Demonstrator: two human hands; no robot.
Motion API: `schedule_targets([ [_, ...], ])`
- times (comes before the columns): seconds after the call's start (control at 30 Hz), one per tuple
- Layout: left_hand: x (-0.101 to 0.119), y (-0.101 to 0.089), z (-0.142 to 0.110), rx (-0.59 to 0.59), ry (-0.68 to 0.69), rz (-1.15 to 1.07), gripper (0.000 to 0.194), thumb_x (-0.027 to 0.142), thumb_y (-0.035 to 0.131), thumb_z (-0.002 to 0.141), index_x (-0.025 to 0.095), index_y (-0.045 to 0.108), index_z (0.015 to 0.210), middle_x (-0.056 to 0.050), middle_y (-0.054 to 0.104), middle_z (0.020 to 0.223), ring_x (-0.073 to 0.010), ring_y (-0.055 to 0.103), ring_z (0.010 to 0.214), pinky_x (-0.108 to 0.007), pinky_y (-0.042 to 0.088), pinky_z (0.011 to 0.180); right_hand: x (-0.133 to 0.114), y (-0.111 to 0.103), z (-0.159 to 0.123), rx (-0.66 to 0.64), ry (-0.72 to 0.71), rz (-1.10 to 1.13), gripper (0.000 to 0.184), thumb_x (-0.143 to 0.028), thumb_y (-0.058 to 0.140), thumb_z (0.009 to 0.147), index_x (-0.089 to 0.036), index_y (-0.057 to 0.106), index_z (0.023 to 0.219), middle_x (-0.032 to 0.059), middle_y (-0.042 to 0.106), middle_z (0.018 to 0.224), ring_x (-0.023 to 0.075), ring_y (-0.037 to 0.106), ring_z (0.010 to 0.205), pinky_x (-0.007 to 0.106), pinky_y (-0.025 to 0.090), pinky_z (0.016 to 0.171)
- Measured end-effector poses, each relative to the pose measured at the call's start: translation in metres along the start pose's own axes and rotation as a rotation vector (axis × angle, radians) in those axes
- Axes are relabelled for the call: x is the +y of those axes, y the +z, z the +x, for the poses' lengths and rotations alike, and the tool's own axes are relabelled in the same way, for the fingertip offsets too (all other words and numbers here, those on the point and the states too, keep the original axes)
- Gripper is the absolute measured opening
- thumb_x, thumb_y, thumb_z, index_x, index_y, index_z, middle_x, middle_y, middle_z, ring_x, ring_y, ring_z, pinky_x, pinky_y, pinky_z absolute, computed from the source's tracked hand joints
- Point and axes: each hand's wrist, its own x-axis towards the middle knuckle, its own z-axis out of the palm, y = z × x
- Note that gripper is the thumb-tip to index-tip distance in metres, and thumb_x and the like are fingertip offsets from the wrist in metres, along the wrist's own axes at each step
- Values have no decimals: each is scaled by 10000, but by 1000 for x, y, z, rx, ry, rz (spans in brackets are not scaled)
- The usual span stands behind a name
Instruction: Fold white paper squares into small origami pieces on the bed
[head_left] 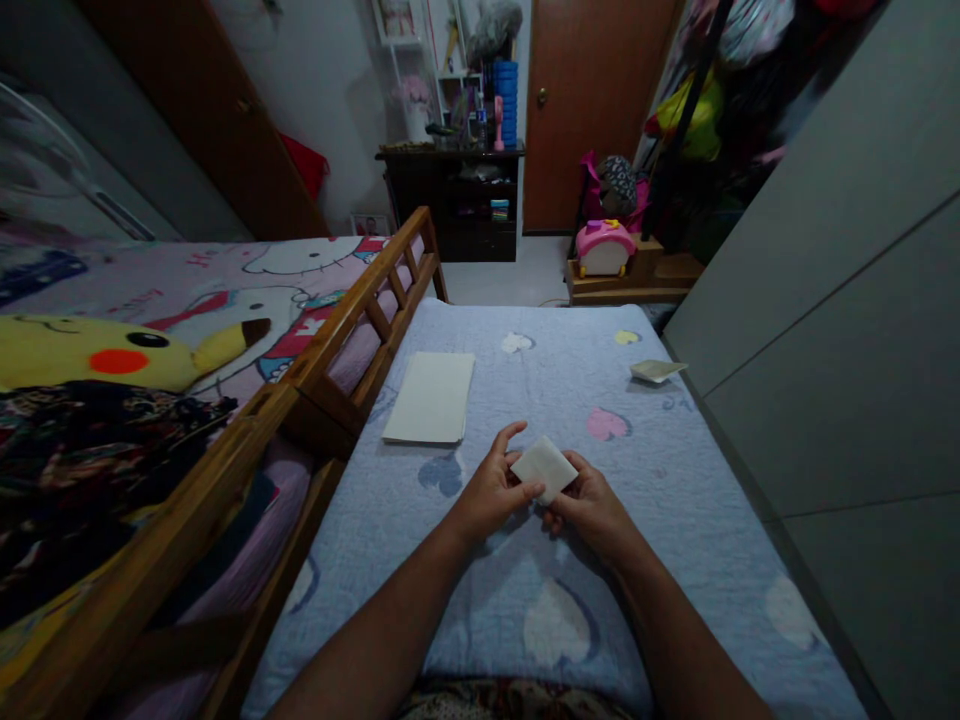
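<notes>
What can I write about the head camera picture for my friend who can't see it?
Two bare hands, the left hand and the right hand, hold a small white paper square over a blue quilted bedspread with hearts. A stack of white paper lies to the left, and a small white folded piece lies to the right.

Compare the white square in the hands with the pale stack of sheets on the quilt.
The white square, held between the left hand and right hand, is far smaller than the pale stack of sheets, which is a longer rectangle. The white square is held up and turned corner-on, while the pale stack of sheets lies flat on the quilt. Both are plain, unprinted and near-white.
</notes>
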Motion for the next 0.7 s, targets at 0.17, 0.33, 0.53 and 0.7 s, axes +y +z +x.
schedule_targets([
  [0.17, -1, 0, 2, 46, -35, -24, 833, 277, 795, 695, 194, 340, 1388, -28, 660, 932, -151, 627, 773, -249, 465, 702, -3, 3, -2, 45, -3, -5, 397, -320, 725, 726, -174, 528, 1038, -43, 630, 628, 93, 557, 450, 189, 470, 426],
  [0.33, -3, 0, 3, 88, -3, -14, 824, 279, 780, 712, 202, 331, 1398, -26, 661, 934, -157, 640, 804, -259, 475, 740, -4, 1, -1, 50, -13, 15, 411, -421, 672, 760, -166, 530, 1050, -36, 622, 586, 110, 559, 442, 210, 486, 422],
  [0.53, -6, 1, 1, 57, 7, 70, 921, 258, 778, 726, 234, 235, 1470, -26, 646, 980, -145, 629, 798, -264, 485, 739, -1, 5, 0, 139, -28, -15, 408, -425, 750, 703, -188, 537, 958, -54, 600, 628, 93, 547, 441, 196, 466, 395],
  [0.7, -4, 2, 0, 44, -11, 79, 949, 251, 777, 715, 235, 223, 1486, -15, 632, 943, -145, 628, 779, -263, 490, 716, 2, 4, -1, 164, -51, -13, 398, -460, 752, 712, -190, 557, 929, -44, 600, 629, 95, 544, 453, 209, 479, 422],
])
